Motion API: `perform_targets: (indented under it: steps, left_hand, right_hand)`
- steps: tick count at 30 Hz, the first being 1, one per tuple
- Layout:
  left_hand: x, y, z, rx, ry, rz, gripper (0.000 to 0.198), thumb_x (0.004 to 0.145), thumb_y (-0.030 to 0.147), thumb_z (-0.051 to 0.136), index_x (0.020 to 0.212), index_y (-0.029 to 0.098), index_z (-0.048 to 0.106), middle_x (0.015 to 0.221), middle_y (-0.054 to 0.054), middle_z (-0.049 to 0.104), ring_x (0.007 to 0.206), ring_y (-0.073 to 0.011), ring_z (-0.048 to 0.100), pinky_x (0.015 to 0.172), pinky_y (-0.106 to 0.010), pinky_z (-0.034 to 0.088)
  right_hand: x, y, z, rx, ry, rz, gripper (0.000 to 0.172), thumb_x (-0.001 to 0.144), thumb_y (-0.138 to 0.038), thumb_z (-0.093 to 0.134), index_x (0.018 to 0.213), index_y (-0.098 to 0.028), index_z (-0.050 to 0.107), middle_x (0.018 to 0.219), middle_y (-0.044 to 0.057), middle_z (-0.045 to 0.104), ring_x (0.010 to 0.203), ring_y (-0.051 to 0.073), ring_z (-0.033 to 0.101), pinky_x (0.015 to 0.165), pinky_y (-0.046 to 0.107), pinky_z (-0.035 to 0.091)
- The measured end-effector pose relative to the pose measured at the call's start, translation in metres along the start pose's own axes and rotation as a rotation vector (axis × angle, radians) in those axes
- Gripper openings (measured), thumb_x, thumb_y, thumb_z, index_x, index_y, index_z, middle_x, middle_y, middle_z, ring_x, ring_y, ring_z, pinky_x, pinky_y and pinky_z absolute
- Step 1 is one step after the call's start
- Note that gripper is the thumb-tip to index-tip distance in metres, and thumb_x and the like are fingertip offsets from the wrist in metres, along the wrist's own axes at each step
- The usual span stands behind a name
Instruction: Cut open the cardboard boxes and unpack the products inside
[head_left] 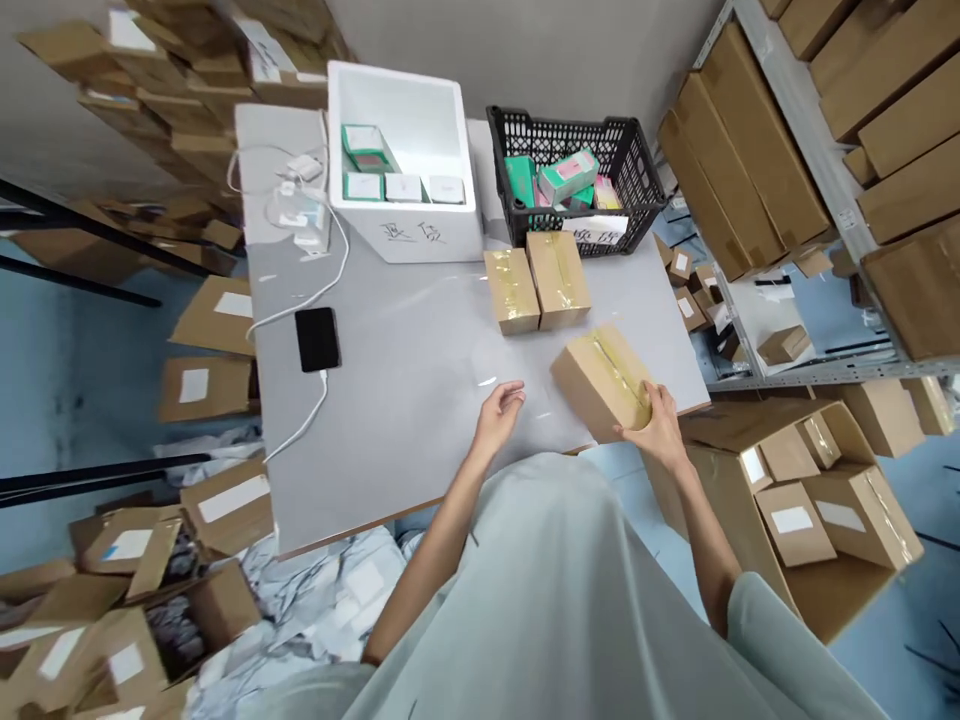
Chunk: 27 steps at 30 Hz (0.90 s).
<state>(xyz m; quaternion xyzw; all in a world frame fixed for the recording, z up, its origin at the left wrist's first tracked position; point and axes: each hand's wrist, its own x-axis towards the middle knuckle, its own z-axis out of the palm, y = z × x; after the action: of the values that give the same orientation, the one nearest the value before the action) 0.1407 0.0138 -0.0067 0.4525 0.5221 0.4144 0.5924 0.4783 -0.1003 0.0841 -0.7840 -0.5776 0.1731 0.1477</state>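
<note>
Near the front right corner of the grey surface (405, 400) is a taped cardboard carton (597, 378); whether it is lifted, I cannot tell. To handle it well, a firm grip with support from the second hand seems best. The right hand (658, 432) pinches its near end, wrist bent; the left hand (497, 414) holds nothing, fingers loosely curled.

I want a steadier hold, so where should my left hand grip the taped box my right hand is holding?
Probably the flat left side of the taped box, with your left hand coming from the left: that face is exposed and turned toward it, while your right hand already grips the box around its near end.
</note>
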Motion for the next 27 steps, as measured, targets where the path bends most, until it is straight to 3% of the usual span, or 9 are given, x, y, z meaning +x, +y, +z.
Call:
perform_targets:
  steps: [3, 8, 12, 17, 19, 21, 24, 27]
  left_hand:
    - [0.006, -0.011, -0.045, 0.009, 0.04, -0.039, 0.037, 0.097, 0.049, 0.074, 0.123, 0.023, 0.077, 0.139, -0.014, 0.079, 0.131, -0.0311, 0.074, 0.122, -0.051, 0.055]
    - [-0.001, -0.032, -0.109, 0.069, 0.084, -0.067, 0.038, 0.097, 0.047, 0.074, 0.123, 0.02, 0.076, 0.136, -0.016, 0.079, 0.13, -0.0323, 0.074, 0.122, -0.051, 0.054]
    - [-0.018, -0.052, -0.152, 0.082, 0.203, -0.064, 0.04, 0.094, 0.043, 0.078, 0.126, 0.02, 0.073, 0.14, -0.017, 0.077, 0.132, -0.031, 0.073, 0.124, -0.052, 0.053]
    - [-0.045, -0.07, -0.177, 0.016, 0.247, -0.143, 0.049, 0.091, 0.043, 0.084, 0.134, 0.021, 0.072, 0.147, -0.018, 0.075, 0.138, -0.0331, 0.071, 0.126, -0.054, 0.053]
    - [-0.056, -0.075, -0.179, 0.001, 0.228, -0.168, 0.047, 0.093, 0.048, 0.083, 0.132, 0.021, 0.074, 0.146, -0.018, 0.076, 0.139, -0.0343, 0.072, 0.126, -0.056, 0.053]
    - [-0.066, -0.08, -0.177, -0.013, 0.232, -0.181, 0.048, 0.099, 0.057, 0.076, 0.13, 0.021, 0.076, 0.146, -0.018, 0.077, 0.141, -0.0345, 0.071, 0.125, -0.055, 0.054]
    - [-0.072, -0.087, -0.168, -0.049, 0.271, -0.21, 0.059, 0.105, 0.071, 0.061, 0.133, 0.022, 0.076, 0.15, -0.019, 0.075, 0.146, -0.0346, 0.068, 0.122, -0.054, 0.056]
    - [-0.07, -0.091, -0.155, -0.059, 0.295, -0.237, 0.068, 0.107, 0.079, 0.05, 0.135, 0.022, 0.076, 0.152, -0.019, 0.074, 0.149, -0.035, 0.066, 0.121, -0.055, 0.056]
  right_hand:
    - [-0.018, -0.045, 0.037, 0.007, -0.174, -0.126, 0.123, 0.072, -0.056, 0.099, 0.176, -0.025, 0.042, 0.178, 0.023, 0.038, 0.167, 0.047, 0.036, 0.137, 0.065, 0.036]
    - [-0.013, -0.125, 0.112, -0.064, -0.387, -0.316, 0.121, 0.069, -0.042, 0.103, 0.174, -0.02, 0.047, 0.186, 0.026, 0.028, 0.173, 0.051, 0.024, 0.138, 0.067, 0.031]
    - [0.003, -0.161, 0.141, -0.092, -0.454, -0.464, 0.119, 0.071, -0.034, 0.101, 0.175, -0.018, 0.047, 0.188, 0.026, 0.025, 0.175, 0.048, 0.021, 0.14, 0.066, 0.028]
    - [0.024, -0.156, 0.154, -0.031, -0.499, -0.512, 0.126, 0.074, -0.041, 0.1, 0.181, -0.019, 0.037, 0.192, 0.021, 0.017, 0.18, 0.043, 0.01, 0.143, 0.065, 0.022]
    - [0.024, -0.142, 0.157, 0.024, -0.466, -0.434, 0.133, 0.076, -0.051, 0.099, 0.183, -0.013, 0.028, 0.193, 0.024, 0.011, 0.181, 0.041, 0.006, 0.144, 0.063, 0.02]
    - [0.016, -0.126, 0.16, 0.093, -0.403, -0.261, 0.144, 0.077, -0.064, 0.097, 0.184, -0.007, 0.018, 0.192, 0.028, 0.004, 0.181, 0.041, 0.005, 0.145, 0.062, 0.02]
    - [-0.001, -0.103, 0.167, 0.21, -0.394, 0.01, 0.149, 0.079, -0.074, 0.092, 0.184, -0.006, 0.012, 0.19, 0.031, 0.013, 0.179, 0.042, 0.019, 0.143, 0.061, 0.027]
    - [-0.011, -0.093, 0.175, 0.359, -0.488, 0.081, 0.13, 0.085, -0.072, 0.086, 0.183, -0.012, 0.026, 0.186, 0.027, 0.034, 0.17, 0.04, 0.043, 0.135, 0.057, 0.042]
